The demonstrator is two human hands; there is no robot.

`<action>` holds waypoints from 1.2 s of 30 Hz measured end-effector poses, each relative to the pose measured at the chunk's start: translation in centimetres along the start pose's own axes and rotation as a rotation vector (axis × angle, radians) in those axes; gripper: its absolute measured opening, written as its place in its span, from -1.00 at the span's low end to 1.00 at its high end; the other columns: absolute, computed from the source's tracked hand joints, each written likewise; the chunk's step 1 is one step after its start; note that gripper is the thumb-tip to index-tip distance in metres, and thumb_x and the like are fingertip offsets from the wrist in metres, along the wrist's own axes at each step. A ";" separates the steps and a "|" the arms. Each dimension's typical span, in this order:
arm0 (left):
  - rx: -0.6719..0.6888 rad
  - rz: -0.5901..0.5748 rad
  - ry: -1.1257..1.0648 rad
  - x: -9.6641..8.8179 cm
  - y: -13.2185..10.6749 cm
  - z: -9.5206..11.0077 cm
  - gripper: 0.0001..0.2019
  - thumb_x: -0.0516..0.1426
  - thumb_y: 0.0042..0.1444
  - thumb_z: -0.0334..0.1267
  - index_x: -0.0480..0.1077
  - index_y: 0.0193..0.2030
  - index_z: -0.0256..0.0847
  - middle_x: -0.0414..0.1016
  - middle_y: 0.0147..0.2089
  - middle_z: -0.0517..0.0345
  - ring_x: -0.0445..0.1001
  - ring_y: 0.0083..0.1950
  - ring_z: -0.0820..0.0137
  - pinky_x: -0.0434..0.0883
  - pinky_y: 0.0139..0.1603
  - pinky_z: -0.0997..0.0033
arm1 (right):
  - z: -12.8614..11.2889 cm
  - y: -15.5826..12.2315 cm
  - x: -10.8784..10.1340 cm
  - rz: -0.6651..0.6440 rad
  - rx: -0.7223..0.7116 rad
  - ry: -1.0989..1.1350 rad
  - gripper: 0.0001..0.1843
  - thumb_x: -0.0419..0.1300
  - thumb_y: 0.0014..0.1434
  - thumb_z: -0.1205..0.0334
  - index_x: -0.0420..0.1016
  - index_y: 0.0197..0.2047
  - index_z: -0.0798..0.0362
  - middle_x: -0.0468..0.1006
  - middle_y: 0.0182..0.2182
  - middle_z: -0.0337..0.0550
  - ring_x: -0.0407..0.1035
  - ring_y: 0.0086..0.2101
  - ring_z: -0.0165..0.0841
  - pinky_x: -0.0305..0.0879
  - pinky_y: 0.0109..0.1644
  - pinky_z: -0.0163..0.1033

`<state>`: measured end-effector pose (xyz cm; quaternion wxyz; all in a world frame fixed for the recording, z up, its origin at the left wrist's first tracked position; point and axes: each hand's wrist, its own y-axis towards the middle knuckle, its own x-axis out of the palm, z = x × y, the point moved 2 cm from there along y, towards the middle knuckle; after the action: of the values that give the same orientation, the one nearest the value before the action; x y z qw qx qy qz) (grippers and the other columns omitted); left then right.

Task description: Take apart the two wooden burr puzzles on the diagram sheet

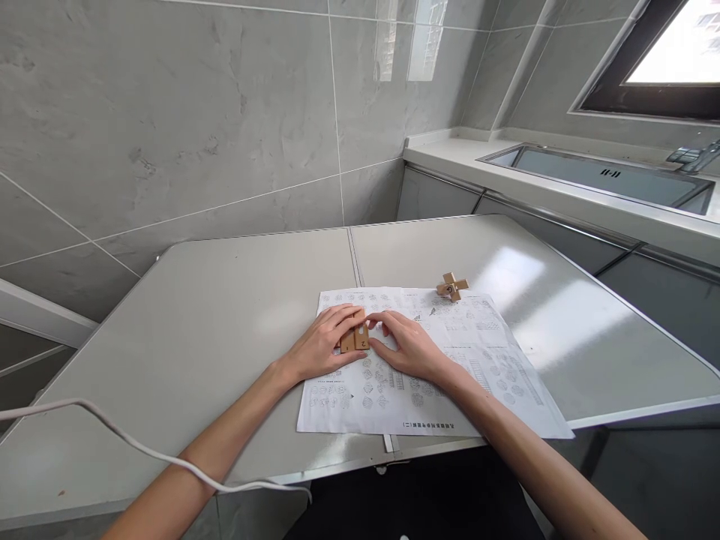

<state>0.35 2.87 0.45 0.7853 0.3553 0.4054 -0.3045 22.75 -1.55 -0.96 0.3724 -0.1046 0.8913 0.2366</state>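
Observation:
Flat wooden puzzle pieces, side by side and marked 1 and 2, lie on a printed paper sheet. My left hand grips them from the left, fingers along the far side and thumb at the near edge. It hides their left part. My right hand curves at their right side, thumb and forefinger apart, with the fingertips close to the piece marked 2. Whether those fingertips touch it, I cannot tell. Farther right, a cross-shaped wooden interlocking puzzle with a letter on one face sits at the sheet's far edge.
The printed sheet, covered in small diagrams, spreads over a pale folding table with a seam. A white cable crosses the left forearm. Behind stands a grey tiled wall. A counter with a sink runs along the right.

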 end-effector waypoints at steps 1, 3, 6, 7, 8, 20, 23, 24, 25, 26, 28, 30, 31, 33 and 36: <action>-0.013 0.003 0.003 0.0 0.0 -0.1 -0.34 0.27 0.36 0.03 0.22 0.53 0.08 0.37 0.48 -0.04 0.30 0.53 -0.01 0.37 0.48 -0.19 | -0.1 0.0 0.0 -0.011 -0.013 0.006 -0.65 0.22 0.41 0.24 0.39 0.23 -0.09 0.62 -0.01 -0.11 0.49 -0.17 -0.25 0.43 -0.07 -0.12; -0.047 0.007 0.011 0.0 0.0 -0.6 -0.38 0.26 0.38 0.05 0.25 0.50 0.05 0.39 0.47 -0.04 0.29 0.53 0.00 0.35 0.49 -0.17 | -0.1 0.0 0.0 -0.028 -0.030 0.006 -0.65 0.21 0.42 0.25 0.38 0.24 -0.08 0.63 0.00 -0.08 0.50 -0.12 -0.21 0.43 -0.02 -0.09; -0.114 0.012 0.020 -0.1 -0.1 -1.6 -0.38 0.24 0.38 0.11 0.27 0.48 0.03 0.37 0.49 -0.02 0.25 0.56 0.02 0.31 0.52 -0.19 | -0.1 0.0 0.1 -0.037 -0.024 -0.004 -0.67 0.20 0.43 0.25 0.39 0.23 -0.06 0.62 -0.02 -0.06 0.50 -0.10 -0.18 0.43 -0.01 -0.06; -0.134 0.019 0.024 -0.2 -0.2 -2.0 -0.38 0.24 0.37 0.11 0.27 0.48 0.03 0.36 0.50 -0.02 0.24 0.57 0.02 0.29 0.52 -0.20 | -0.1 0.0 0.1 -0.040 -0.017 -0.004 -0.67 0.19 0.44 0.26 0.39 0.23 -0.06 0.62 -0.03 -0.06 0.49 -0.10 -0.18 0.43 -0.02 -0.06; -0.151 0.034 0.031 -0.3 -0.2 -2.5 -0.38 0.24 0.37 0.12 0.27 0.47 0.02 0.35 0.51 -0.03 0.22 0.57 0.02 0.28 0.53 -0.22 | -0.1 0.0 0.1 -0.045 -0.011 -0.004 -0.67 0.18 0.44 0.26 0.39 0.23 -0.06 0.62 -0.03 -0.06 0.49 -0.11 -0.19 0.43 -0.02 -0.06; -0.126 0.182 0.252 -2.5 -0.6 -3.4 -0.19 0.38 0.06 0.35 0.41 0.32 -0.07 0.43 0.27 -0.12 0.47 0.19 -0.01 0.52 0.20 -0.09 | 0.0 0.0 0.0 -0.046 0.011 -0.015 -0.70 0.13 0.46 0.27 0.40 0.22 -0.04 0.60 -0.03 -0.05 0.49 -0.14 -0.21 0.42 -0.05 -0.09; -0.106 0.171 0.317 -3.3 -1.0 -3.5 -0.27 0.28 0.13 0.42 0.48 0.18 -0.14 0.53 -0.05 0.02 0.53 -0.21 0.25 0.52 -0.20 0.24 | 0.0 0.1 0.0 -0.047 0.012 -0.015 -0.71 0.12 0.47 0.28 0.40 0.21 -0.03 0.60 -0.04 -0.05 0.48 -0.16 -0.21 0.42 -0.07 -0.09; -0.107 0.170 0.332 -3.5 -1.2 -3.6 -0.30 0.25 0.16 0.43 0.50 0.14 -0.15 0.52 -0.20 0.11 0.49 -0.34 0.33 0.45 -0.31 0.31 | 0.0 0.1 0.0 -0.046 0.008 -0.017 -0.72 0.12 0.47 0.28 0.40 0.21 -0.03 0.60 -0.05 -0.05 0.48 -0.17 -0.22 0.42 -0.07 -0.09; -0.111 0.168 0.341 -3.6 -1.4 -3.8 -0.30 0.23 0.17 0.45 0.50 0.11 -0.15 0.48 -0.33 0.21 0.43 -0.44 0.38 0.37 -0.40 0.36 | 0.0 0.1 0.0 -0.045 0.005 -0.019 -0.72 0.11 0.47 0.28 0.40 0.20 -0.03 0.60 -0.06 -0.06 0.47 -0.18 -0.22 0.42 -0.07 -0.09; -0.116 0.161 0.344 -3.6 -1.6 -3.9 -0.30 0.22 0.16 0.46 0.50 0.09 -0.14 0.41 -0.43 0.30 0.37 -0.51 0.41 0.30 -0.44 0.39 | 0.0 0.1 0.0 -0.045 0.004 -0.022 -0.72 0.10 0.47 0.27 0.41 0.20 -0.03 0.60 -0.07 -0.06 0.47 -0.19 -0.23 0.42 -0.08 -0.10; -0.127 0.133 0.337 -3.5 -1.7 -4.1 -0.28 0.20 0.15 0.49 0.48 0.10 -0.12 0.31 -0.52 0.39 0.30 -0.58 0.45 0.23 -0.49 0.42 | 0.1 0.1 0.0 -0.042 0.005 -0.027 -0.72 0.09 0.48 0.27 0.41 0.20 -0.03 0.59 -0.10 -0.08 0.46 -0.21 -0.23 0.41 -0.10 -0.10; -0.133 0.107 0.323 -3.2 -1.8 -4.2 -0.29 0.18 0.17 0.50 0.46 0.11 -0.10 0.33 -0.51 0.39 0.31 -0.57 0.46 0.23 -0.48 0.44 | 0.1 0.0 0.1 -0.042 0.005 -0.028 -0.72 0.09 0.48 0.27 0.41 0.21 -0.04 0.58 -0.12 -0.09 0.46 -0.22 -0.24 0.41 -0.10 -0.11; -0.137 0.100 0.319 -3.1 -1.8 -4.3 -0.31 0.17 0.19 0.49 0.46 0.11 -0.09 0.35 -0.49 0.38 0.32 -0.57 0.46 0.24 -0.48 0.44 | 0.0 0.0 0.1 -0.042 0.004 -0.028 -0.72 0.08 0.48 0.27 0.41 0.21 -0.04 0.58 -0.13 -0.09 0.46 -0.23 -0.24 0.41 -0.10 -0.11; -0.145 0.107 0.319 -2.8 -1.7 -4.4 -0.33 0.14 0.22 0.47 0.45 0.09 -0.10 0.37 -0.47 0.37 0.34 -0.56 0.45 0.25 -0.47 0.44 | 0.0 0.0 0.0 -0.042 0.000 -0.028 -0.72 0.08 0.48 0.27 0.41 0.20 -0.04 0.58 -0.13 -0.09 0.45 -0.23 -0.24 0.40 -0.10 -0.12; -0.148 0.138 0.322 -2.5 -1.5 -4.4 -0.38 0.13 0.28 0.43 0.46 0.08 -0.10 0.39 -0.46 0.34 0.38 -0.54 0.42 0.25 -0.47 0.42 | 0.0 0.1 0.1 -0.040 -0.001 -0.034 -0.72 0.07 0.49 0.27 0.41 0.20 -0.04 0.58 -0.15 -0.11 0.44 -0.26 -0.25 0.39 -0.12 -0.12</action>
<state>-3.88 6.03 0.27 0.7532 0.3677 0.5218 -0.1587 22.71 -1.47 -1.00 0.3922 -0.1184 0.8825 0.2312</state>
